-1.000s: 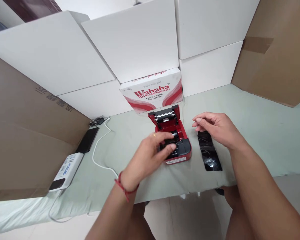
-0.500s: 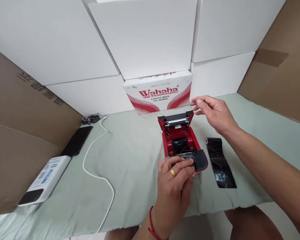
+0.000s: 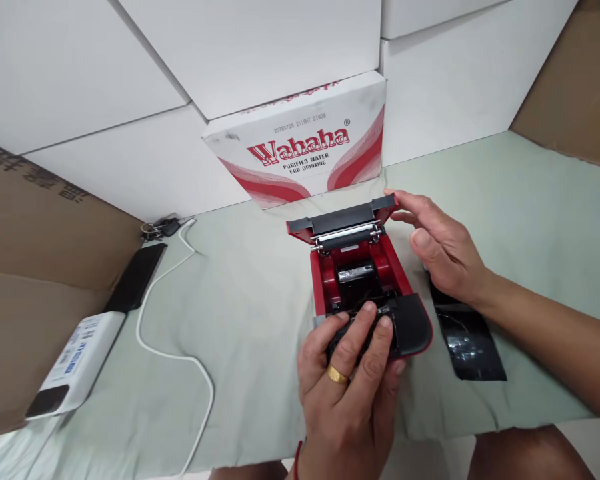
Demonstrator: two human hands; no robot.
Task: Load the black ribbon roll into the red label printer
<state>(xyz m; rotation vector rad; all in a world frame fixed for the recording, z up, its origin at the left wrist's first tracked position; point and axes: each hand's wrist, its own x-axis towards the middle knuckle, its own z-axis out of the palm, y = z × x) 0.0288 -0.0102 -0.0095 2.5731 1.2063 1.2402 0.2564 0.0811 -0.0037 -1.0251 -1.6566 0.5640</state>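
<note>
Left hand (image 3: 350, 377): over red printer's (image 3: 398, 270) front, clamping unclear; best keep black film (image 3: 353, 293) flat inside it | right hand (image 3: 445, 257): grip apart, at printer's lid (image 3: 340, 219); guide evenly

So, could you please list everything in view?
open device: one, red and black, centre
roll: one, black, inside device
film strip: one, black, right
Wahaha box: one, white and red, back
plain boxes: five, white, back
cartons: two, brown, sides
key bunch: one, dark, back left
slab: one, black, left
labelled block: one, mostly white, left
cable: one at least, white, left
cloth: one, green, underneath
floor: one, pale, bottom
left hand: one, gold ring, red wristband, device front
right hand: one, at lid
legs: two, bottom
</note>
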